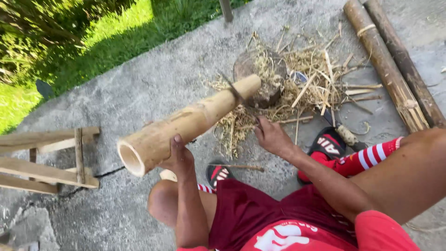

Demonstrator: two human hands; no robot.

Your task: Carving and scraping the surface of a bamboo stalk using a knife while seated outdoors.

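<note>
Single head-worn view, looking steeply down and forward over seated person's lap. Near: left hand, right hand, bamboo pole at arm's reach. Farther: concrete ground, grass top left.

I note the bamboo tube resting its far end on a stump amid shavings, two poles lying right, a wooden frame left.
</note>
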